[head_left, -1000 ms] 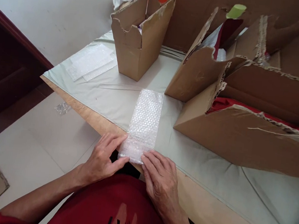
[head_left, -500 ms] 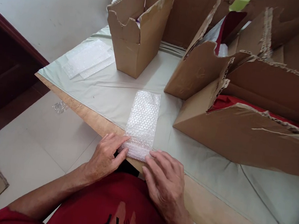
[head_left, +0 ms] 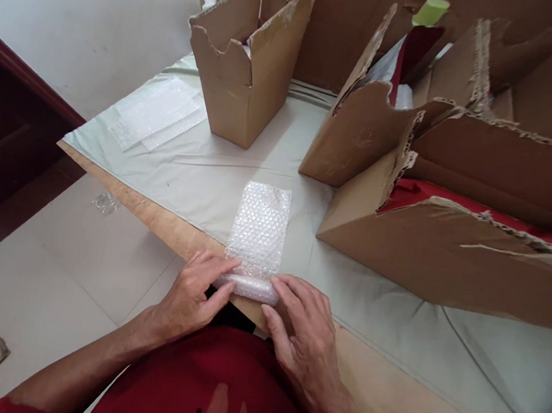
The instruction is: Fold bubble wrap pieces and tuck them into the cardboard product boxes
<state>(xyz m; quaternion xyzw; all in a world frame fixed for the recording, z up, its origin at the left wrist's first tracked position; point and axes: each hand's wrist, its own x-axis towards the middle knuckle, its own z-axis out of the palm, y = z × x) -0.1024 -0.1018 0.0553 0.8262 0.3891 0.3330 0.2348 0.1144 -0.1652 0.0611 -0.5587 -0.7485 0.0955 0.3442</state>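
Note:
A strip of bubble wrap (head_left: 258, 231) lies on the pale cloth (head_left: 200, 172) at the near edge of the table. Its near end is rolled into a small tube (head_left: 247, 288). My left hand (head_left: 192, 296) pinches the left end of that roll between thumb and fingers. At the roll's right end, my right hand (head_left: 300, 330) presses on it with its fingertips. Whatever is inside the roll is hidden.
A small open cardboard box (head_left: 247, 59) stands at the back left, with flat bubble-wrap sheets (head_left: 157, 112) beside it. Large torn cardboard boxes (head_left: 456, 186) with red contents fill the right side. A scrap of wrap (head_left: 105, 202) lies on the tiled floor.
The near end of the bubble wrap has been rolled further away from me, so the flat part is shorter. Both hands moved forward with the roll.

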